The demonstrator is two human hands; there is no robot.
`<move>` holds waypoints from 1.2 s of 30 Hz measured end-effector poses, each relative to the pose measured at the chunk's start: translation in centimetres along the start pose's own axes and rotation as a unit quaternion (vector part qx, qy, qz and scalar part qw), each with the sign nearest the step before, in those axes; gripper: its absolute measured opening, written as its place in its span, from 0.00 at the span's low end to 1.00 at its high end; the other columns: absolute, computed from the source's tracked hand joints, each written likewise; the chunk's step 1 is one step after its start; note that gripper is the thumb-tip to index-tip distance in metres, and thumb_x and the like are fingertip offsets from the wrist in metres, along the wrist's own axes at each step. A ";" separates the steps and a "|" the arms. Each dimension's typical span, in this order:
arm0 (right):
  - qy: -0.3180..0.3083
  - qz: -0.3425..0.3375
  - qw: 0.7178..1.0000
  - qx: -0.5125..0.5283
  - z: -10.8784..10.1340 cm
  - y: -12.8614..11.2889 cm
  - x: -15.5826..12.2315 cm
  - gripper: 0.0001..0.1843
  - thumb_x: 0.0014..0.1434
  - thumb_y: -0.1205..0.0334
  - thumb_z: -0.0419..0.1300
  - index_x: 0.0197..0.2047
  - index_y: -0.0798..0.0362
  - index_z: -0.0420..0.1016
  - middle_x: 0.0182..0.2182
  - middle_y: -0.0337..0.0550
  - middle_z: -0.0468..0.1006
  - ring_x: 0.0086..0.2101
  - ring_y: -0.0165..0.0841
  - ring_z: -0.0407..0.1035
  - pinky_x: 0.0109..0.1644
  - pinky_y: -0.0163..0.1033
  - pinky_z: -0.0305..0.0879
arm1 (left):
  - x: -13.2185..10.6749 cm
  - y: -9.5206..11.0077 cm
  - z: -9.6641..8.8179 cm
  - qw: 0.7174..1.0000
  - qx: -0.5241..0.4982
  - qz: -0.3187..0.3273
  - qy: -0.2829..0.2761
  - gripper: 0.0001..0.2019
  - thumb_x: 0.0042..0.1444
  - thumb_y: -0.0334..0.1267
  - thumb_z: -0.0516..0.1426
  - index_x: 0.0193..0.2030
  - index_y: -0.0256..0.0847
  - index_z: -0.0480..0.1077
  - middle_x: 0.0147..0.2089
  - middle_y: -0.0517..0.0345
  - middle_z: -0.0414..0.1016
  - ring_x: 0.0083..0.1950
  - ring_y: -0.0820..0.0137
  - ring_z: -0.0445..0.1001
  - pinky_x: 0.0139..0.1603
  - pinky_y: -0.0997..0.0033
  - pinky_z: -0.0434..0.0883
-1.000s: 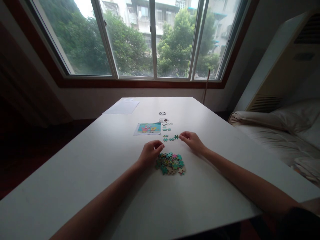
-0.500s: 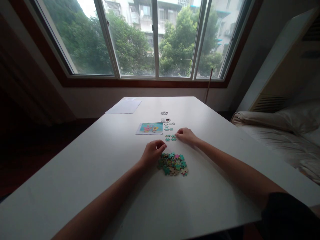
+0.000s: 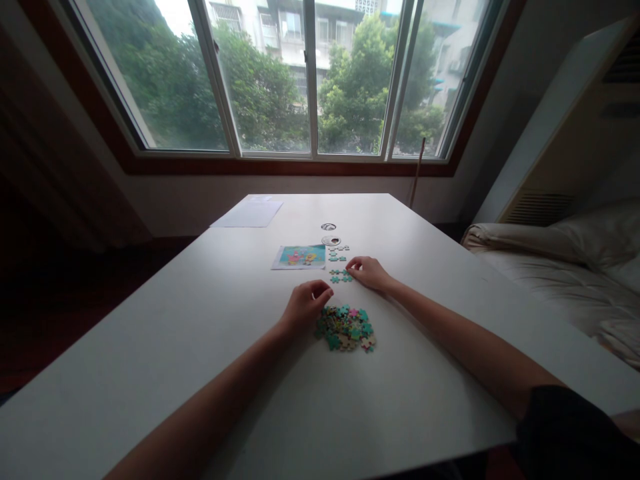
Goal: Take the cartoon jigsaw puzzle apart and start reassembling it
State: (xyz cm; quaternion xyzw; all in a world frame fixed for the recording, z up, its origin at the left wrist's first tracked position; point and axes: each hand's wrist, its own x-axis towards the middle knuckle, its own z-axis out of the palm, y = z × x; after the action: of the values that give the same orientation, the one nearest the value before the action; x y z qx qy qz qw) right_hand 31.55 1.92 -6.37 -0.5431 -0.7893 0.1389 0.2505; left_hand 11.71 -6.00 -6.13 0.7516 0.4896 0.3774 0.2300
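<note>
A broad white table (image 3: 200, 347) runs from the person's seat out toward a wide window (image 3: 310, 73) framed in dark red-brown, with green trees and a pale apartment block outside. The tabletop is matte and mostly bare, and daylight falls on its far end. Near its middle sits a pile of jigsaw pieces (image 3: 347, 328), teal, pink and tan, heaped loosely. The left hand (image 3: 304, 308) rests at the pile's left edge, its fingers curled in toward the thumb; I cannot tell whether a piece lies inside. Just beyond the pile, the right hand (image 3: 369, 273) lies palm down with its fingers bent, the tips at the right end of a short row of teal pieces (image 3: 339, 275); whether it pinches one is not clear. A few more loose pieces (image 3: 337, 253) lie past that row, beside a small colourful reference picture (image 3: 300, 256). Farther on are two small round objects (image 3: 329, 227), too small to make out, and a white sheet of paper (image 3: 247, 214) near the far left corner. A thin stick (image 3: 416, 170) leans under the sill. To the right stands a tall cream air conditioner (image 3: 565, 133), with pale rumpled bedding (image 3: 560, 267) beneath it. The wall on the left is in deep shadow.
</note>
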 end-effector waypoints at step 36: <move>-0.114 -0.072 0.973 0.187 -3.5 -2.9 -7.8 0.14 0.49 0.51 0.61 0.30 0.56 0.75 0.25 0.40 0.73 0.24 0.25 0.61 0.28 0.31 0.57 | -0.2 0.9 -0.4 0.999 0.016 0.039 -0.015 0.09 0.51 0.39 0.53 0.27 0.37 0.71 0.23 0.60 0.70 0.28 0.71 0.65 0.31 0.73 0.61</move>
State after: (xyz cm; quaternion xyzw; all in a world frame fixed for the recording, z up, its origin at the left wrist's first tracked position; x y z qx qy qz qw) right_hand 33.40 -6.54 -3.97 -0.4089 -0.8099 0.3261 0.2654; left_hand 11.82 -6.57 -5.27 0.7793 0.4620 0.3673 0.2104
